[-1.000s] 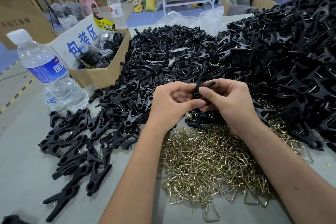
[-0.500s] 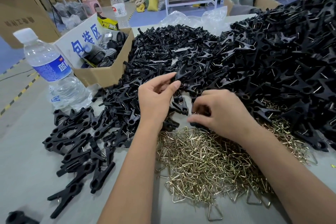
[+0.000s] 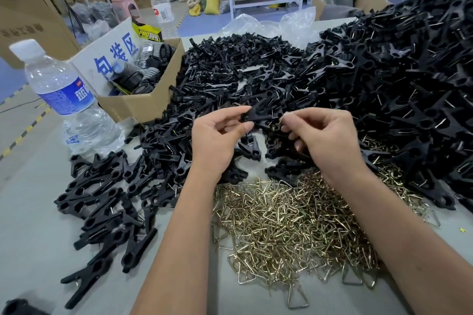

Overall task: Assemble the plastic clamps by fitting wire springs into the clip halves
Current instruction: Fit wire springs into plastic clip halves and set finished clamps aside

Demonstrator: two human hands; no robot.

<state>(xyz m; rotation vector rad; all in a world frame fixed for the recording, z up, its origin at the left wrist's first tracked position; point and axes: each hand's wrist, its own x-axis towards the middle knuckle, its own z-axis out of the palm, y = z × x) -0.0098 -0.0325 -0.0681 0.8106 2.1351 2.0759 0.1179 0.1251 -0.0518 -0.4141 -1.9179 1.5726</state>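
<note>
A black clip half (image 3: 257, 114) is pinched between the thumb and forefinger of the left hand (image 3: 217, 140), held above the bench (image 3: 33, 238) at the centre of the scene. Its long axis is seen running from near left up to far right, with the forked end pointed away from the holding fingers (image 3: 238, 112) and toward the right hand (image 3: 325, 140).

The right hand is held just right of the clip half, its fingertips (image 3: 288, 120) drawn together as if on something small; whether a spring is pinched there cannot be told, as nothing metallic is clearly shown between them. The two hands are level and close, with the clip's free end between them, so the right hand is judged the nearer one for any part fed into that end.

A heap of brass-coloured wire springs (image 3: 294, 225) is spread on the near side of the bench, directly below both wrists. Loose black halves are piled across the far bench (image 3: 243, 71), and a larger mound with wire ends showing (image 3: 409, 84) is stacked at the right. A row of clamps (image 3: 102, 199) is laid out at the near left, beside a water bottle (image 3: 66, 97) and an open carton (image 3: 143, 100).

The coming step is judged to be the mating of a spring or second half with the held piece.
</note>
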